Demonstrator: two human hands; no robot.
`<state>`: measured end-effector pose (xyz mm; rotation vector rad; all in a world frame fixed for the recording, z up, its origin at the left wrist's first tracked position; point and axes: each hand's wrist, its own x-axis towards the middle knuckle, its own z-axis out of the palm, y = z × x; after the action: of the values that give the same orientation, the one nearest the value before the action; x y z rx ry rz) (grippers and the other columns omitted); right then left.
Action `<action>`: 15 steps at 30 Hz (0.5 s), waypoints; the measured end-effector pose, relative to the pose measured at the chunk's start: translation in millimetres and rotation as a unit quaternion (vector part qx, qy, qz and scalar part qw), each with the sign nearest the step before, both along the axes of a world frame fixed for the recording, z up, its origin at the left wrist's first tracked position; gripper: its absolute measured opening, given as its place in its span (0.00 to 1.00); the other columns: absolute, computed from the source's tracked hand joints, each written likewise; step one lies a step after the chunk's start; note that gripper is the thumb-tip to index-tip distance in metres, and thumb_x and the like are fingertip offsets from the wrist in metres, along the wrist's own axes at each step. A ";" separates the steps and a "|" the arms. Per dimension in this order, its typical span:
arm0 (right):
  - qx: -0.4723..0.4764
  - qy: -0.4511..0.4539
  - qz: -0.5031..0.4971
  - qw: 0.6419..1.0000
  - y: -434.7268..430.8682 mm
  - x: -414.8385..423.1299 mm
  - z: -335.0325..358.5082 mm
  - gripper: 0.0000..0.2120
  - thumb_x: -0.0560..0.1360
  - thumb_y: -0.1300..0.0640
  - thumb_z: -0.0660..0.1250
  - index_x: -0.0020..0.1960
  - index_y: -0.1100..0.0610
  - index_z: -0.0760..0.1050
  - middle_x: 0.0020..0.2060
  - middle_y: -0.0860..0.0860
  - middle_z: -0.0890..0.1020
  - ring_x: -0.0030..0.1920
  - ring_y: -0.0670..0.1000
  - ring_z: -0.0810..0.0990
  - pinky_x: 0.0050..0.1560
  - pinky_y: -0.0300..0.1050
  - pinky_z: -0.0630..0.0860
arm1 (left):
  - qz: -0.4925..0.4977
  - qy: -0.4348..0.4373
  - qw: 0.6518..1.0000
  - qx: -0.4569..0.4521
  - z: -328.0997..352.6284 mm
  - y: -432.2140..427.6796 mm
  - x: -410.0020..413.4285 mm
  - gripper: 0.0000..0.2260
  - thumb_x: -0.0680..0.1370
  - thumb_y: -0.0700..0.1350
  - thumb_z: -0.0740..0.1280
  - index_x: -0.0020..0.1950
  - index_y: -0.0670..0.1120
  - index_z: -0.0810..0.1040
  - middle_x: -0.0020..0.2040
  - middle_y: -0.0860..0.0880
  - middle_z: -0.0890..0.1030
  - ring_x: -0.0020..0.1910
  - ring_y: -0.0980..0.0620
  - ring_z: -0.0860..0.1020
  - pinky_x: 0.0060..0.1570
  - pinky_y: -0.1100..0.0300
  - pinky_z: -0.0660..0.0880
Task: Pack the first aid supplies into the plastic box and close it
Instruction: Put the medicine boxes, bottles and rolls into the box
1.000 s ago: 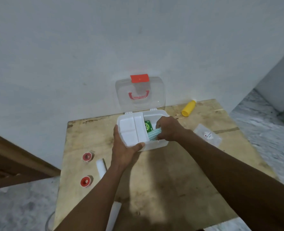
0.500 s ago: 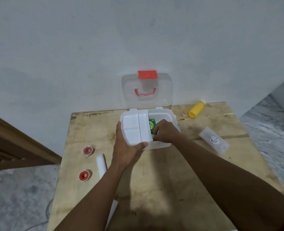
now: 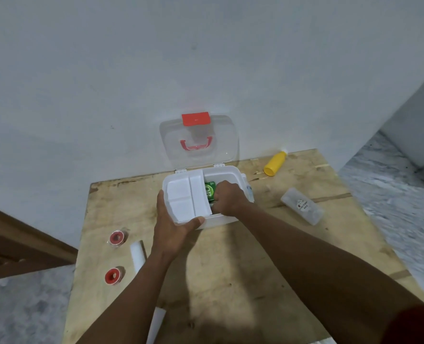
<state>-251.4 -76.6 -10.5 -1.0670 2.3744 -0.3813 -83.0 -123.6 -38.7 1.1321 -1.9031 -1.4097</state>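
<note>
While the plastic box (image 3: 227, 173) sits open at the far edge of the tabletop (image 3: 230, 259), the left grip (image 3: 171, 224) clasps its near-left corner, thumb on the rim, and the right grip (image 3: 227, 198) curls inside beside a green packet (image 3: 210, 192), whatever it holds hidden

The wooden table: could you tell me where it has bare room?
Free on the wooden table: the near middle between the forearms, and the far-left corner beside the white plastic box. Crowded: left edge, with two red tape rolls and a white roll; right side, with a yellow bottle and a clear bottle.
</note>
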 end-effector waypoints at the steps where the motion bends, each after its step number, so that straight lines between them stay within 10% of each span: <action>1: -0.007 0.008 -0.001 1.000 1.5 -0.9 2.3 0.20 0.71 0.56 0.76 0.58 0.61 0.74 0.53 0.55 0.82 0.53 0.54 0.80 0.51 0.43 0.75 | 0.000 0.003 1.000 -0.003 -1.0 -0.3 0.1 0.47 0.62 0.55 0.78 0.74 0.56 0.56 0.64 0.57 0.70 0.60 0.55 0.71 0.52 0.59 0.74; 15: -0.202 0.131 -0.113 0.964 78.7 -22.8 26.4 0.06 0.75 0.60 0.67 0.47 0.63 0.77 0.43 0.60 0.82 0.46 0.63 0.77 0.40 0.46 0.64 | -0.012 0.030 0.999 0.000 -1.3 2.6 -0.6 0.42 0.68 0.44 0.80 0.74 0.52 0.57 0.63 0.56 0.69 0.62 0.54 0.70 0.63 0.51 0.71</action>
<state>-274.2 2.0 15.9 -1.0729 2.7397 -0.8883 -83.6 -121.1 -40.0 1.0586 -1.8819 -1.4404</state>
